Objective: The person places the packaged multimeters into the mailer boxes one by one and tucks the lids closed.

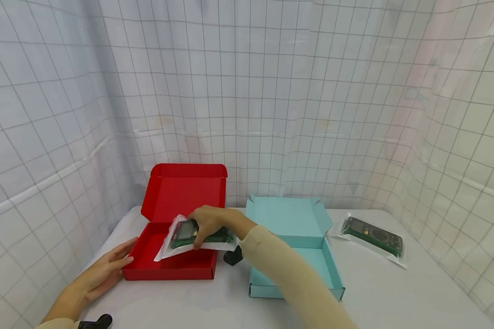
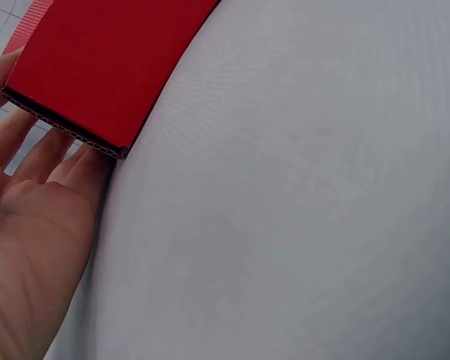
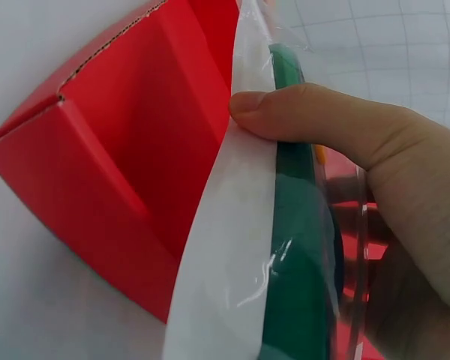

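Note:
My right hand [image 1: 207, 225] grips a green and black multimeter [image 1: 185, 230] sealed in a clear bag with white backing. It holds the bagged meter tilted over the open red box [image 1: 169, 274]. In the right wrist view, the thumb presses the bag's white side near the green edge [image 3: 296, 240] of the meter; the other fingers are partly hidden behind the bag. At the red box's left side, my left hand [image 1: 106, 269] rests with its fingers extended against the wall. The left wrist view shows the left fingers touching the box near its corner.
An open light blue box [image 1: 267, 291] stands right of the red one, partly behind my right forearm. Another bagged multimeter [image 1: 372, 235] lies on the white table [image 1: 378, 292] at the far right. Grid-patterned curtains [image 1: 263, 91] enclose the back and sides.

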A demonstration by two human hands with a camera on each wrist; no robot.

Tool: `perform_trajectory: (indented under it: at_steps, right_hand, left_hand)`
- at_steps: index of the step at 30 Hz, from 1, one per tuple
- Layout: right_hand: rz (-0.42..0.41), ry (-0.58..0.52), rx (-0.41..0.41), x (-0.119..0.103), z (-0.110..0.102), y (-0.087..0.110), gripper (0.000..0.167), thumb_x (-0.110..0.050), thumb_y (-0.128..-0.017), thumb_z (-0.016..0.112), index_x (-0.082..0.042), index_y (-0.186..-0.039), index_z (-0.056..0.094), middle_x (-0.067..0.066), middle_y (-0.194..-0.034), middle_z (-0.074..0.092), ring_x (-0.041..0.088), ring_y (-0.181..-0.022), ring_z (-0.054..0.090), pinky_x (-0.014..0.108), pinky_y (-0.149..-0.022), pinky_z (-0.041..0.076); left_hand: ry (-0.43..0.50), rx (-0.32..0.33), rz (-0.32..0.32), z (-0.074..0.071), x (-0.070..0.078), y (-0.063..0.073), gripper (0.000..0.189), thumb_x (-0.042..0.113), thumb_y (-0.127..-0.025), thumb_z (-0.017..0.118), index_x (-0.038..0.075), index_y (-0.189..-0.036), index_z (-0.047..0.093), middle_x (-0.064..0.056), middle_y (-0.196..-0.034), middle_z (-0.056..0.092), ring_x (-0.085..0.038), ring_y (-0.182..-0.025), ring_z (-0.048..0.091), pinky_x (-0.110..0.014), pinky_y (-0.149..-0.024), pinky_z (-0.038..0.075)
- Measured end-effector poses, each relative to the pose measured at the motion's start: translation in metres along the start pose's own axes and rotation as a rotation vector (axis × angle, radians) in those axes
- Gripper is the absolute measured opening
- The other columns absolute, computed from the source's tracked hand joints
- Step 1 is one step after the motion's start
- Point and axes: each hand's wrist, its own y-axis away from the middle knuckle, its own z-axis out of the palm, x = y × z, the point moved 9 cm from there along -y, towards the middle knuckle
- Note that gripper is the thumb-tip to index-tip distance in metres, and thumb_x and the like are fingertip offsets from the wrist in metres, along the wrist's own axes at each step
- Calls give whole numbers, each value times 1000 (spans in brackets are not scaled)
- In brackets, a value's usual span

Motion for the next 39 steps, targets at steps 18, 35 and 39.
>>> perform_trajectory:
  at_steps: [18,35,39]
  right_hand:
    - [30,-3,-12,-31,13,-21,77,-41,-77,88,-15,-143,57,-13,-114,59,2,-99,50,16,-75,47]
    - [64,-42,34,-35,34,-37,61,-41,-77,89,-22,-129,62,-15,-100,58,2,-92,52,16,-69,49]
    - [54,-25,46,-34,38,-41,66,-44,-77,89,-21,-132,61,-15,-103,57,1,-94,50,15,-70,48]
  left_hand:
    - [14,8,-11,-4,-2,1,67,15,-111,45,12,-167,9,-20,-167,-8,7,-117,48,-26,-100,48]
    - [19,-12,25,1,-2,2,63,14,-111,43,13,-167,13,-7,-161,14,4,-122,49,-26,-102,47]
    - [31,3,3,-1,-3,2,62,16,-112,44,17,-167,16,-13,-164,9,5,-120,48,-26,-101,47]
